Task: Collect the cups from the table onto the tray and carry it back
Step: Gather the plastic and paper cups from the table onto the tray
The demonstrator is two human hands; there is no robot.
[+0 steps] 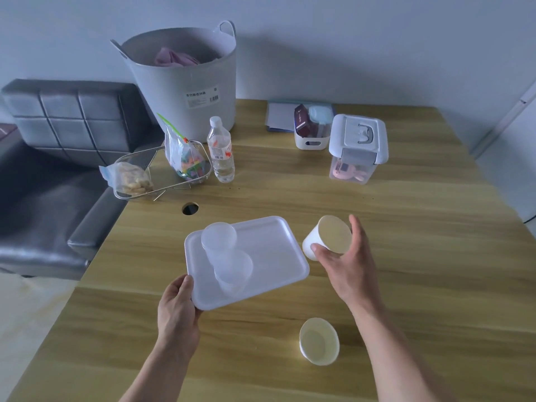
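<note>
A white rectangular tray [269, 248] lies on the wooden table, and my left hand [177, 309] grips its near left corner. Two clear plastic cups stand on the tray's left half, one at the back [219, 237] and one nearer me [233, 271]. My right hand [345, 265] holds a white paper cup [330, 236] by its rim just right of the tray, tilted with its mouth toward me. Another white paper cup [319, 340] stands upright on the table near the front, between my forearms.
At the back stand a grey laundry tub [185, 91], a water bottle [221, 150], a wire basket with snack bags [139, 172], a small white bin [311, 132] and a lidded clear box [356, 149]. A cable hole [190, 208] sits behind the tray. A dark sofa [58, 158] borders the table's left edge.
</note>
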